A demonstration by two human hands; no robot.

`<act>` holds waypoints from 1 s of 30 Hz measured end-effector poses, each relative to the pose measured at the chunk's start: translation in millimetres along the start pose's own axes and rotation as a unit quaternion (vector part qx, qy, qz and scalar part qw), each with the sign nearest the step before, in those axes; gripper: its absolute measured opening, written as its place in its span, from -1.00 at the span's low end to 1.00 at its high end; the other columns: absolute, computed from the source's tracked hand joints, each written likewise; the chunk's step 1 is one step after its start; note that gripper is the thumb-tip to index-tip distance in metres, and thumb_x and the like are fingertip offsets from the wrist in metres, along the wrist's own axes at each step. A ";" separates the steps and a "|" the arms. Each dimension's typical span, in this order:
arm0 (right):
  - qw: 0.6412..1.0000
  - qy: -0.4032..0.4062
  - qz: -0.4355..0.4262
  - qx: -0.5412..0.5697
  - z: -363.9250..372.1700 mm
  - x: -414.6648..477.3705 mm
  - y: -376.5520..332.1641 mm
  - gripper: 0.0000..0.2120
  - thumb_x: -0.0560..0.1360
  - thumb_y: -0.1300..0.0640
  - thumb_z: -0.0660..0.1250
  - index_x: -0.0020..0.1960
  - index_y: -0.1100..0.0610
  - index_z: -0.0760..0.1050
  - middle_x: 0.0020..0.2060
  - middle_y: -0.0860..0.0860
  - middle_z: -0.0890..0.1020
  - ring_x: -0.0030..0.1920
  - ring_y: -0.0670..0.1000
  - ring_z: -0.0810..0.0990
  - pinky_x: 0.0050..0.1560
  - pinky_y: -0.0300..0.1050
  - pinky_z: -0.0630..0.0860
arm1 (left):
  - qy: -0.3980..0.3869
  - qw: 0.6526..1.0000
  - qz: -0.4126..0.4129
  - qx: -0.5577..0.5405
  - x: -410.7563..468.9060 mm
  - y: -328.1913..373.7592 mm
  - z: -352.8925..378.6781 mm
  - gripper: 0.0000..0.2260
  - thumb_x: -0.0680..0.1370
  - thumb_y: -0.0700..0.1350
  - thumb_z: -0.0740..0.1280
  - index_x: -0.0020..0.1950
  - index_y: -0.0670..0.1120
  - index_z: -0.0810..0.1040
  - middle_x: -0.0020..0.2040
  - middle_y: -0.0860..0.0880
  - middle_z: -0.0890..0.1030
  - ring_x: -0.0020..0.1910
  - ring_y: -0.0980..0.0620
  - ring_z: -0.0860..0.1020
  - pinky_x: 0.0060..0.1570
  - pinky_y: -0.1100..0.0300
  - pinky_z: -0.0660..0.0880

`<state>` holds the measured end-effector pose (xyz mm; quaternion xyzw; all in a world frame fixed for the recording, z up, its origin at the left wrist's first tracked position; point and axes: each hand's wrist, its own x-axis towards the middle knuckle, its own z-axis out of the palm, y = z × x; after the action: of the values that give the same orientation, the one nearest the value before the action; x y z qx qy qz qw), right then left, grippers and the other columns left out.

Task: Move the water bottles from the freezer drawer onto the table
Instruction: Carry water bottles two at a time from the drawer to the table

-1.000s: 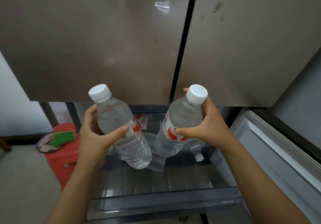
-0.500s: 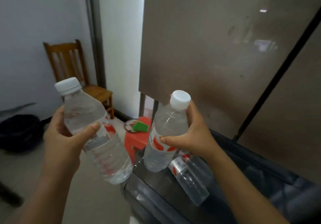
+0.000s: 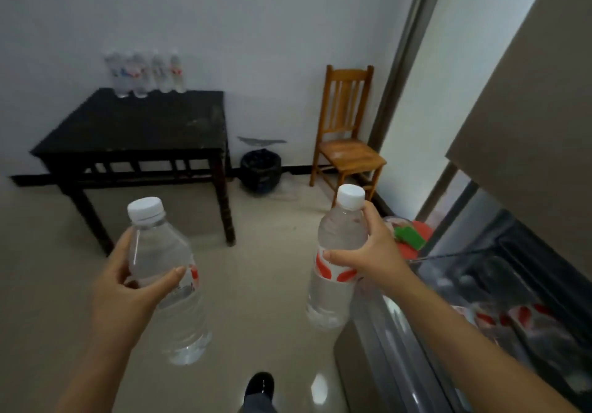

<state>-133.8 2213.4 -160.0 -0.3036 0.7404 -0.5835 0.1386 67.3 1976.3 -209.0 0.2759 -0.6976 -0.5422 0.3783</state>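
Observation:
My left hand (image 3: 128, 287) grips a clear water bottle (image 3: 169, 300) with a white cap and a red-and-white label, held upright over the floor. My right hand (image 3: 374, 252) grips a second such bottle (image 3: 336, 271) around its upper body. The open freezer drawer (image 3: 400, 342) juts out at the lower right, with more red-labelled bottles (image 3: 525, 316) lying blurred inside. A dark wooden table (image 3: 134, 127) stands ahead on the left against the wall. Several water bottles (image 3: 147, 73) stand in a row at its back edge.
A wooden chair (image 3: 346, 137) stands against the wall to the right of the table, with a black bin (image 3: 261, 169) between them. A red stool (image 3: 413, 239) with a green item sits beside the fridge (image 3: 528, 108). My shoe (image 3: 261, 387) shows at the bottom on the pale tiled floor.
My view has swung left from the fridge and drawer to the room, bringing the table into sight. Both hands keep their bottles and have moved away from the drawer.

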 end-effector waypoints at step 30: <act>0.959 -0.264 -0.103 -0.005 445.6 40.6 -106.3 -0.32 0.24 0.23 0.53 0.18 -0.13 0.23 0.17 0.05 0.42 0.16 0.04 0.45 0.06 -0.01 0.51 | 0.400 0.911 -0.041 0.086 -45.2 -47.1 -424.7 -0.39 0.31 -0.17 0.50 0.21 0.31 0.39 0.08 0.11 0.55 0.05 0.10 0.54 0.04 0.00 0.50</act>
<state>114.6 1826.8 -178.3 -0.5223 0.6452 -0.4897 0.2667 442.8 1767.4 -211.4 0.5299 -0.5197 -0.3393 0.5779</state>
